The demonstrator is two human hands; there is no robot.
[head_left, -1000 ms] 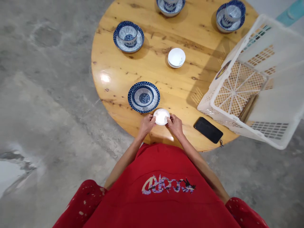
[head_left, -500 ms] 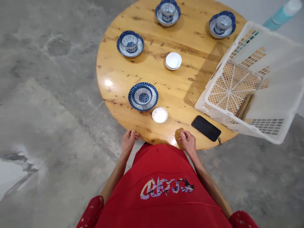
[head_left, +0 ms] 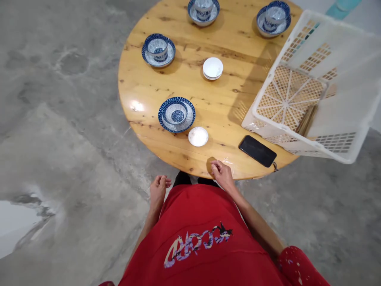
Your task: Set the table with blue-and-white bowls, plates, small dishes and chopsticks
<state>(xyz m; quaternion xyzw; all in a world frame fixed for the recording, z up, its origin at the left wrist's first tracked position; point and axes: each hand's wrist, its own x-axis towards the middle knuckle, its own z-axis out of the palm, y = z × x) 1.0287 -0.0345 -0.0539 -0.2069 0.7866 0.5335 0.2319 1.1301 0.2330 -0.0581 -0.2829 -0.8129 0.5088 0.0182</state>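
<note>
Below the table's near edge hangs my left hand point(head_left: 158, 190), its fingers loosely bent and apart, with nothing in them. My right hand point(head_left: 222, 174) hovers at the near edge of the round wooden table point(head_left: 178, 155), fingers half curled and empty. Just beyond it lies a small white dish point(head_left: 198, 136). Left of that dish, a small blue-and-white bowl point(head_left: 176, 113) sits in a larger blue-patterned plate point(head_left: 163, 121). A black phone point(head_left: 257, 151) rests to the right of my right hand, near the edge.
A white plastic crate point(head_left: 303, 141), open at the top, stands on the table's right side. Stacked small white bowls point(head_left: 212, 68) sit mid-table. Blue-and-white bowls on plates stand at the left point(head_left: 158, 51), back point(head_left: 204, 12) and back right point(head_left: 273, 20). Grey concrete floor point(head_left: 74, 119) surrounds the table.
My left hand has dropped back from the table edge. My right hand has shifted left along the edge, away from the phone. The view has tilted slightly; the dishes stay put.
</note>
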